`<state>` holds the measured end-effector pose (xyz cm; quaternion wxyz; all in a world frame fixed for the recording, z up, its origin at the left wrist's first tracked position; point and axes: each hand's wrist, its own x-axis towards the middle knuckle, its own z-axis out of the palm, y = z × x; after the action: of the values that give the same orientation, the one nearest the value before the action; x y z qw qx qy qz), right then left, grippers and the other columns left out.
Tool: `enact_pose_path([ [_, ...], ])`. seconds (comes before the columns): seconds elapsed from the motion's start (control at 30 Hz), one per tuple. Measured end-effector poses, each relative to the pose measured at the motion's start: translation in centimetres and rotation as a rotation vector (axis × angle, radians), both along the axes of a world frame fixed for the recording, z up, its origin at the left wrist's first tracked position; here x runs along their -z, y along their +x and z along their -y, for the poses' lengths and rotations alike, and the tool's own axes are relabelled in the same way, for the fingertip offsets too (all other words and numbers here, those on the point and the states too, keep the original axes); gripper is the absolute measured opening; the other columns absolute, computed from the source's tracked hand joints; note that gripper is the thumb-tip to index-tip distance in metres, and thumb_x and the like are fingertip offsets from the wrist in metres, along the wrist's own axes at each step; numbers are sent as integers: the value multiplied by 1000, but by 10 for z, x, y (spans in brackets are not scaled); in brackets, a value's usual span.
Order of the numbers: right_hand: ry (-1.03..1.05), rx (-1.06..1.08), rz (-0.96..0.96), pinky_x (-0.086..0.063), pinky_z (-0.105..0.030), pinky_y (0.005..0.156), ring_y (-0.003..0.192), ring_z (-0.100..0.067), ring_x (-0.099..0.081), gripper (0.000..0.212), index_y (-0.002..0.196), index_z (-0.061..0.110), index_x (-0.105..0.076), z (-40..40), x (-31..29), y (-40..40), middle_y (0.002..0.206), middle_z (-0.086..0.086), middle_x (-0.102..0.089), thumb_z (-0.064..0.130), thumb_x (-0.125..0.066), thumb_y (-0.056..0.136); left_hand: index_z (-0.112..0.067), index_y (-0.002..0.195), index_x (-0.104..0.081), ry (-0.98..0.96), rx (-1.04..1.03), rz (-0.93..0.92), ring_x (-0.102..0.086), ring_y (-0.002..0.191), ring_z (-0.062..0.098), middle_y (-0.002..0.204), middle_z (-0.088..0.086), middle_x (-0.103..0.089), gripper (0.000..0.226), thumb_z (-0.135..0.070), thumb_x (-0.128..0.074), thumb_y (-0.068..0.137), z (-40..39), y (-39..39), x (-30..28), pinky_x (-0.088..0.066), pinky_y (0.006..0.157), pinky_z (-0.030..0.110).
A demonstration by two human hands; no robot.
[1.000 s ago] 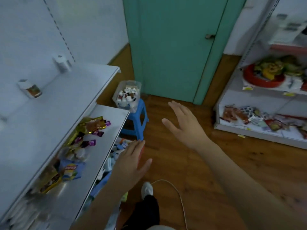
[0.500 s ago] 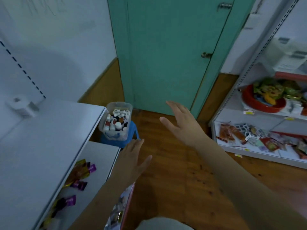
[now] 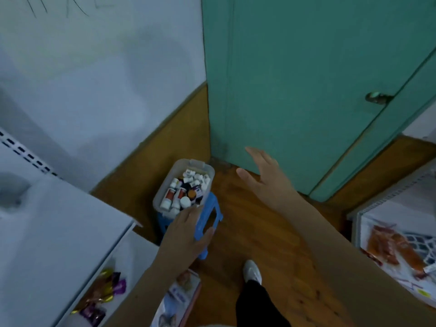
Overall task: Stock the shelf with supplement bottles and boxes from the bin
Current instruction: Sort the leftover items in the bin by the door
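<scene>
A clear plastic bin (image 3: 204, 172) full of several supplement bottles and small white boxes stands on a blue stool (image 3: 211, 218) in the corner by the green door. My left hand (image 3: 186, 234) reaches toward the bin's near edge with straight fingers and holds nothing. My right hand (image 3: 264, 175) hovers open to the right of the bin, in front of the door. The white top shelf (image 3: 59, 223) lies at the left; a blurred white object (image 3: 11, 192) sits on it.
A lower shelf (image 3: 132, 251) at bottom left carries wrapped sweets (image 3: 103, 293). A second shelf unit (image 3: 401, 239) with packets stands at the right. The green door (image 3: 306, 90) closes off the far side. My foot (image 3: 252, 271) stands on the wooden floor.
I have stepped closer to the bin, which now sits nearer the middle of the view. My left hand has moved forward, up to the bin's near edge.
</scene>
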<state>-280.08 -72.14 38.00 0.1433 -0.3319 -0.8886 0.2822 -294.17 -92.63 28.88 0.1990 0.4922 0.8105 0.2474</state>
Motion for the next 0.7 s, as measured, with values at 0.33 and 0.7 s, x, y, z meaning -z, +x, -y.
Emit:
enact_pose_path([
  [0.33, -57, -279, 49, -19, -22, 112, 143, -15, -30, 64, 153, 20, -32, -178, 27, -114, 156, 1, -34, 51, -47, 99, -19, 146, -40, -161, -391, 155, -40, 133, 15, 145, 0, -44, 64, -50, -57, 93, -109, -40, 38, -38, 106, 29],
  [0.7, -61, -709, 260, -25, -26, 110, 142, -15, -30, 69, 155, 18, -27, -206, 85, -276, 157, -1, -32, 54, -45, 99, -16, 147, -39, -248, -691, 346, -47, 128, 22, 147, 6, -43, 63, -47, -57, 96, -126, -111, 91, -39, 103, 30],
])
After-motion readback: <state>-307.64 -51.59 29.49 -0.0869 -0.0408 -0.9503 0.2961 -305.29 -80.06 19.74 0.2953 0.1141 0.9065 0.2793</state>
